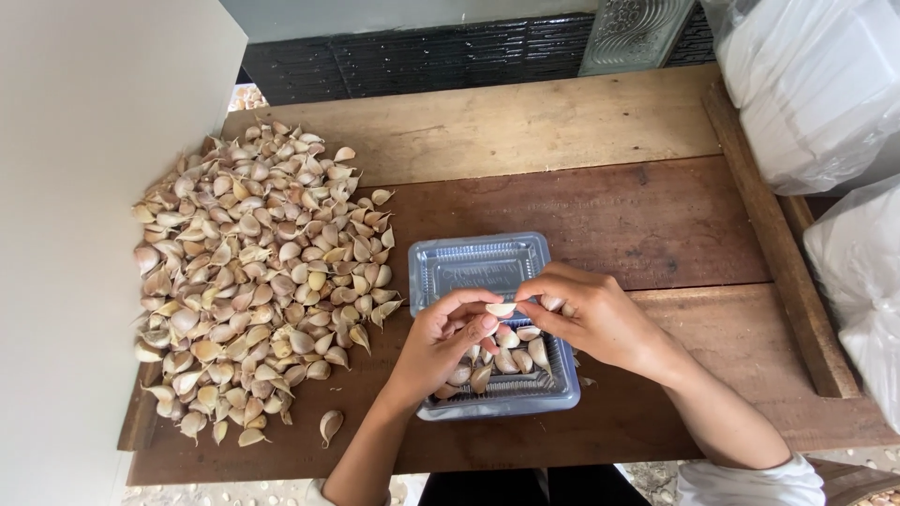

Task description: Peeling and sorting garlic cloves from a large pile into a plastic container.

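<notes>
1. Forearms rise from the bottom edge of the head view, one on each side, and both meet over the tray [469, 267].
2. Left hand [441, 342] hovers over the tray's near-left part, fingers curled together, with thumb and forefinger pinching one end of a clove [501, 309].
3. Right hand [595, 319] sits over the tray's right side; its fingertips close on the other end of the same clove, so both hands grip it at once.
4. That clove is held just above the middle of the tray, pale and still in its skin.
5. Clear plastic and rectangular, the tray rests on a brown wooden table [656, 215]; its far half is bare, while its near half holds a small heap of cloves [511, 361], partly hidden by the hands.
6. Left of the tray, a large pile of unpeeled cloves [253, 272] spreads across the table, reaching nearly to the tray's left wall.
7. One stray clove [329, 424] lies near the table's front edge, left of the tray and apart from the pile.
8. Right of the tray, well apart, white plastic bags [825, 84] stand at the table's edge.
9. Beyond the tray, past the table's far edge, runs a dark grille [422, 56].
</notes>
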